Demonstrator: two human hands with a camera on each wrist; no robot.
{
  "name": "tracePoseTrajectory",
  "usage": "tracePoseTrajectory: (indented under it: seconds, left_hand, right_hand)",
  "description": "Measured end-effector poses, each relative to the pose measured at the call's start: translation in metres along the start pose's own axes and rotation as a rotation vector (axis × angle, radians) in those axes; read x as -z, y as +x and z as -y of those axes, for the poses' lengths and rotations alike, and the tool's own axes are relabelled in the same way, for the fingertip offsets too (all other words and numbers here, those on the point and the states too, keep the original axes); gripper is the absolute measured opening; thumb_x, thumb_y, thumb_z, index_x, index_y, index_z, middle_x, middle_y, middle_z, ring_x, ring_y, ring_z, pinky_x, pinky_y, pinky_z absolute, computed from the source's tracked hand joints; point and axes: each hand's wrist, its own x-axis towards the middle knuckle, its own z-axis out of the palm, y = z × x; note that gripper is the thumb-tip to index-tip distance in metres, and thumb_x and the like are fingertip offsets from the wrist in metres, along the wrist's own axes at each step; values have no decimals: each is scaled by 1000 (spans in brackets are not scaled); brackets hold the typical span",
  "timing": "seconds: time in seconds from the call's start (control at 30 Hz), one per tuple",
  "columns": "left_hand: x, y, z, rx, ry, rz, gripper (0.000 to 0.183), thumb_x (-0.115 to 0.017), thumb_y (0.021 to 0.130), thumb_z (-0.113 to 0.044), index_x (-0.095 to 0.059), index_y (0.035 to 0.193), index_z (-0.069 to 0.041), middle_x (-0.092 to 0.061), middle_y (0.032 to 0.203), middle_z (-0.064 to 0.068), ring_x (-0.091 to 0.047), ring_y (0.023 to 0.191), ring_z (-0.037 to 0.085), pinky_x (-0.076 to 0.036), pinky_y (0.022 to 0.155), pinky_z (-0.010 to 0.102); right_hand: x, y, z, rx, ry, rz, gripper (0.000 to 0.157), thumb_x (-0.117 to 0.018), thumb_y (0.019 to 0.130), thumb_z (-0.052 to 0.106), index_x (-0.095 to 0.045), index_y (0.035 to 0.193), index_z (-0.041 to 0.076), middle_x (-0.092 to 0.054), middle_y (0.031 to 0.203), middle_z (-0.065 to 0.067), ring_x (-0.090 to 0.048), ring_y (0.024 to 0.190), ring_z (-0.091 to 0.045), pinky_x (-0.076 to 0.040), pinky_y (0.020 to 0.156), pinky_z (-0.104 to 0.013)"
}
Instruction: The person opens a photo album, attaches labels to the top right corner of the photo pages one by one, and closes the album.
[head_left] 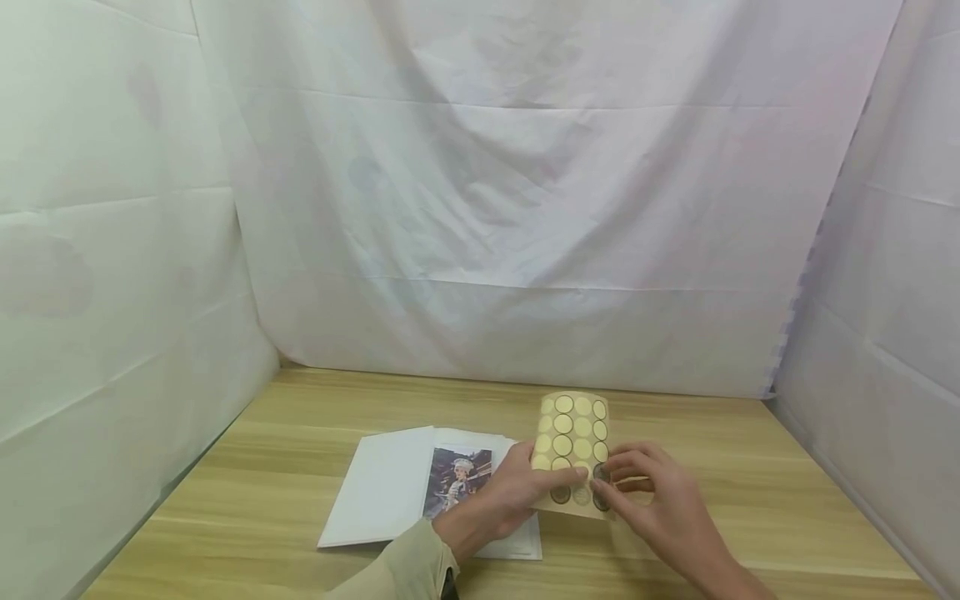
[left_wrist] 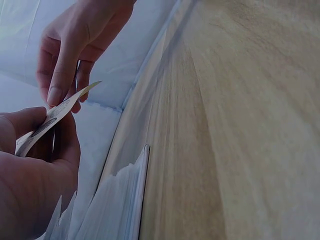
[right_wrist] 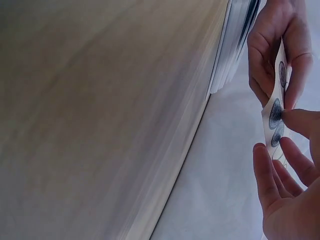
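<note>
A sheet of round stickers [head_left: 563, 445] is held up over the table, slightly bowed. Most of its circles look pale yellow, while several near the bottom are dark and patterned. My left hand [head_left: 510, 492] grips the sheet's lower left side, thumb lying across the front. At the lower right edge, the thumb and fingers of my right hand [head_left: 663, 504] pinch the sheet beside a dark sticker [right_wrist: 275, 114]. In the right wrist view the right thumb touches that sticker, with other fingers around the sheet's edge.
An open white-paged book [head_left: 378, 487] lies on the wooden table [head_left: 247, 500] to the left, partly under my left forearm. A picture of a figure in a white cap [head_left: 457, 475] shows on its page. White cloth [head_left: 487, 208] hangs behind and at both sides.
</note>
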Motion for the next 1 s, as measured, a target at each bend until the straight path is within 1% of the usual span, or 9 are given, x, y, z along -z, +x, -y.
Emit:
tracePoseTrajectory:
  seconds: [0.07,0.17,0.3,0.4,0.5,0.63,0.73,0.87,1.0]
  left_hand:
    - [-1,0,0,-3,8,-2,46,-80,94,-9,-65,138,-4,-79,120,11,-74,101,15,-59,84,27]
    - [-1,1,0,-12,19,5,46,-82,93,-9,-67,137,-5,-79,120,10,-74,100,14,-57,82,27]
    - [-1,2,1,-28,30,16,43,-83,93,-10,-69,134,-7,-80,121,10,-76,104,15,-58,86,27]
    - [-2,3,2,-37,50,13,40,-83,93,-11,-71,131,-8,-80,119,8,-76,103,14,-58,87,26]
    - [-3,3,3,-30,77,-5,36,-84,92,-14,-73,126,-9,-81,113,5,-74,97,12,-57,84,26]
    - [-6,1,4,-26,107,-25,31,-86,91,-16,-75,120,-11,-81,104,2,-70,88,11,-56,80,26]
    - [-8,0,4,-45,123,-21,28,-85,92,-16,-75,118,-10,-81,102,1,-70,87,10,-56,78,25]
    - [-11,-1,3,-70,122,-23,26,-84,93,-13,-76,117,-7,-81,102,3,-71,87,10,-56,77,24]
    - [-12,-1,4,-75,121,-32,25,-84,93,-12,-77,117,-7,-82,102,3,-72,89,10,-57,77,24]
  right_hand:
    - [0,0,0,-9,-7,2,28,-95,82,6,-77,101,16,-72,112,1,-74,90,-5,-65,77,-23]
    - [1,0,0,-23,-5,5,26,-94,83,8,-77,101,17,-72,112,2,-74,92,-5,-66,79,-24]
    - [1,0,0,-23,19,13,24,-94,84,9,-78,98,21,-73,111,4,-74,95,-7,-67,79,-28]
    - [1,0,0,-18,17,18,24,-94,84,9,-78,95,24,-76,109,5,-75,96,-8,-68,78,-30]
    - [1,-1,1,-18,-2,24,25,-94,84,8,-79,94,26,-77,108,5,-75,97,-8,-68,78,-32]
    - [0,-1,3,-22,-9,32,30,-92,82,2,-78,93,25,-77,105,7,-75,95,-7,-68,79,-34]
    - [-1,-1,4,-24,0,32,33,-91,81,-4,-77,92,23,-76,103,9,-75,92,-6,-68,78,-33]
    - [-2,-1,5,-23,17,32,32,-88,81,-7,-76,91,21,-75,102,8,-75,89,-2,-67,77,-29]
    - [-1,-1,7,-19,25,36,32,-86,83,-9,-77,93,21,-75,103,7,-75,87,0,-67,76,-27]
